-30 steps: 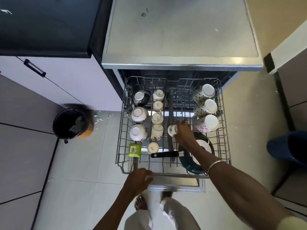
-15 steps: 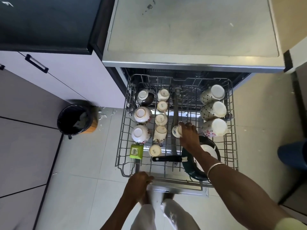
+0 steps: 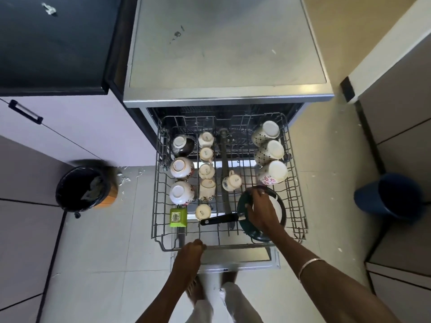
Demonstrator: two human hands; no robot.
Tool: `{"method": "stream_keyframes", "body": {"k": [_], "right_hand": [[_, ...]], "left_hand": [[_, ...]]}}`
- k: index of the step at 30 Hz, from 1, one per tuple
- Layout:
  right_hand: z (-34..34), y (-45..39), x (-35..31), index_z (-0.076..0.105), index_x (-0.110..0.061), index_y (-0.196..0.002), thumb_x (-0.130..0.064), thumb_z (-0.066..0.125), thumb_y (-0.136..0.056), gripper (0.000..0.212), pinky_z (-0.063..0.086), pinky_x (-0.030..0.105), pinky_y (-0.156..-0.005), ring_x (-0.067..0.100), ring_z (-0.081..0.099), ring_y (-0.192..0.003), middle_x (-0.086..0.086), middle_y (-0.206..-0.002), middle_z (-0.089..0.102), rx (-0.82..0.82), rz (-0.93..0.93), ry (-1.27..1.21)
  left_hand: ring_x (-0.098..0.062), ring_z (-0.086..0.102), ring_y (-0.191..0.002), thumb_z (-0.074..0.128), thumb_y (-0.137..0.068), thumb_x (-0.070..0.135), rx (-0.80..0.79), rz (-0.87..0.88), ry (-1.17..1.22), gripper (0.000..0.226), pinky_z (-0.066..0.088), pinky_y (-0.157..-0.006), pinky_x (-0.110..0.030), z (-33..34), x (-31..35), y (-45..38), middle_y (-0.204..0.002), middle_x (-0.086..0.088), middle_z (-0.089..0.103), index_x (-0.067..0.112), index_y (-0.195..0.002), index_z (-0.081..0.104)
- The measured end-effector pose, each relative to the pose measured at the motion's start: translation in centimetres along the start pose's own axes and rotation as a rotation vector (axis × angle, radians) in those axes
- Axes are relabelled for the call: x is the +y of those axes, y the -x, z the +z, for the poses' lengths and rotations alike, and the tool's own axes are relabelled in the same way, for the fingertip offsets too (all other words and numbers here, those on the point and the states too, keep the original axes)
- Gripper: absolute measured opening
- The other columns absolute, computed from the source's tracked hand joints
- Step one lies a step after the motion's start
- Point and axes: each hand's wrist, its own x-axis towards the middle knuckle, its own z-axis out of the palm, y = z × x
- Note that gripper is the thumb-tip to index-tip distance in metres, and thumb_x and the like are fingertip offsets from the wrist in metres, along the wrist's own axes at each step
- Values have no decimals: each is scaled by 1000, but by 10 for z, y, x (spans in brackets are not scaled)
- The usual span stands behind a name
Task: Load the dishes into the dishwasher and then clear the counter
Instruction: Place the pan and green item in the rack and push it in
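**Pan gets settled in the rack**

Right hand lies fingers spread over the dark pan, apparently seating it at the rack front-right. Left hand curls on the front rim, likely steadying it. Cups sit upside down, presumably to drain; small cup lies tipped mid-rack.

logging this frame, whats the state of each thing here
dishwasher rack: pulled out
small cup: lying on its side, free
pan: in rack, handle pointing left
left hand: gripping rack's front edge
right hand: resting on pan
bin: open, lined
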Motion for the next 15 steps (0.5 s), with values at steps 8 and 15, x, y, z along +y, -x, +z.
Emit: {"method": "stream_keyframes", "body": {"k": [8,15], "right_hand": [[36,89,8,45,-19,-140,-38,63,-91,55,50,32,-93,23,57,-118,6,-131,59,-25,-20,-7],[68,119,18,68,-28,-113,-23,73,-85,28,52,35,-91,15,59,-111,-6,-115,67,-1,-171,92]], "left_hand": [[-23,62,-112,48,-87,-8,29,110,-24,54,49,-94,-31,-5,-3,6,-123,-6,66,19,-132,60],[-19,70,-67,75,-41,-23,154,215,-87,72,57,-55,-26,8,-13,12,-85,-1,75,17,-101,75]]}}
